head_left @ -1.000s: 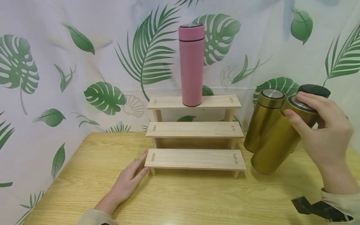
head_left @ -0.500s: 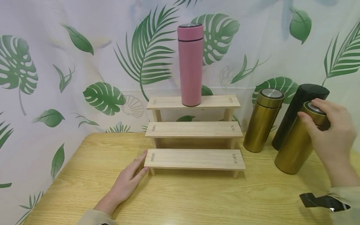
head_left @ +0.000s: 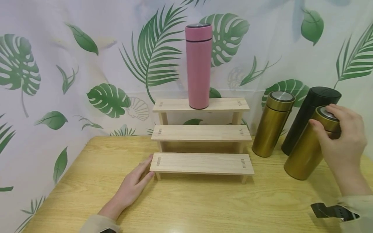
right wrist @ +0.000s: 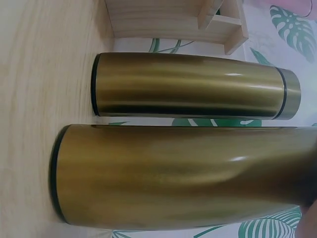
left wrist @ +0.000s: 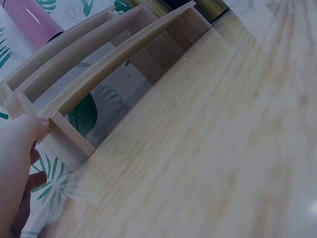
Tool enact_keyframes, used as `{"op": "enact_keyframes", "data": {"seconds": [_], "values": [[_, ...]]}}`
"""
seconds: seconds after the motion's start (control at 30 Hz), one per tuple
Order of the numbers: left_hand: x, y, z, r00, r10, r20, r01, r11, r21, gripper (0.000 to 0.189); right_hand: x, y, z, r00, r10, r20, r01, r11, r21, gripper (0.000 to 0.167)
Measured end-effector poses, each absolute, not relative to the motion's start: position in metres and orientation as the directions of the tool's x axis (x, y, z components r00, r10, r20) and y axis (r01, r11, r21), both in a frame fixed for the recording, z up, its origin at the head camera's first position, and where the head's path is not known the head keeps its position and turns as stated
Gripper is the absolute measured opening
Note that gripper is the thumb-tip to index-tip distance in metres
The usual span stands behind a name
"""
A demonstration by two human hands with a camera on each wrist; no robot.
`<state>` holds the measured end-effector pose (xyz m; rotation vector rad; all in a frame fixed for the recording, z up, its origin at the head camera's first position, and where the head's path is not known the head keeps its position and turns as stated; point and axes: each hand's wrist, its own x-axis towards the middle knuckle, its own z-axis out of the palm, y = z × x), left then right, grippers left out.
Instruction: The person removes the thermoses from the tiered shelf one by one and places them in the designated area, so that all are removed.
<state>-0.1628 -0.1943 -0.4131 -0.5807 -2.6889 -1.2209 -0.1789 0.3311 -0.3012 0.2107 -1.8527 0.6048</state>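
At the right of the head view my right hand (head_left: 348,139) grips a gold thermos (head_left: 304,153) round its lid, thumb on the near left side. The thermos's base meets the table in the right wrist view. A second gold thermos (head_left: 271,129) stands upright to its left, and a black thermos (head_left: 300,119) is partly hidden behind the held one. My left hand (head_left: 134,186) rests at the left end of a three-step wooden stand (head_left: 201,163); the thumb touches the lowest board's corner (left wrist: 45,118). On the top step stands a pink thermos (head_left: 198,71).
The stand sits on a wood-grain table (head_left: 189,207). Behind it hangs a white cloth (head_left: 96,19) printed with green leaves. Both gold thermoses lie just right of the stand, the shorter-looking one close to its right end.
My right hand has carried the gold thermos rightward, away from the other gold one, and it now stands before the black thermos. In the last half second little has moved. My left hand stays put.
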Motion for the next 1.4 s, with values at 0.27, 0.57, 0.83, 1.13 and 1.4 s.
{"op": "enact_keyframes", "data": {"seconds": [0.27, 0.57, 0.83, 1.13, 1.4], "values": [[-0.167, -0.194, -0.411, -0.910, 0.295, 0.291, 0.414, 0.598, 0.687, 0.056, -0.174, 0.330, -0.290, -0.384, 0.096, 0.918, -0.394, 0.883, -0.257, 0.075], [-0.167, -0.194, -0.410, -0.903, 0.295, 0.313, 0.430, 0.597, 0.677, 0.057, -0.176, 0.273, -0.249, -0.182, 0.022, 0.983, -0.552, 0.825, -0.121, 0.063], [-0.166, -0.194, -0.410, -0.906, 0.295, 0.303, 0.422, 0.588, 0.689, 0.057, -0.202, 0.204, -0.214, -0.189, -0.075, 0.979, -0.696, 0.714, -0.079, 0.056], [-0.163, -0.193, -0.412, -0.907, 0.295, 0.302, 0.421, 0.580, 0.697, 0.057, -0.240, 0.150, -0.178, -0.289, -0.282, 0.915, -0.756, 0.653, -0.037, 0.046], [-0.163, -0.193, -0.413, -0.901, 0.298, 0.315, 0.432, 0.576, 0.694, 0.056, -0.264, 0.122, -0.148, -0.433, -0.227, 0.873, -0.700, 0.694, -0.166, 0.059]]}}
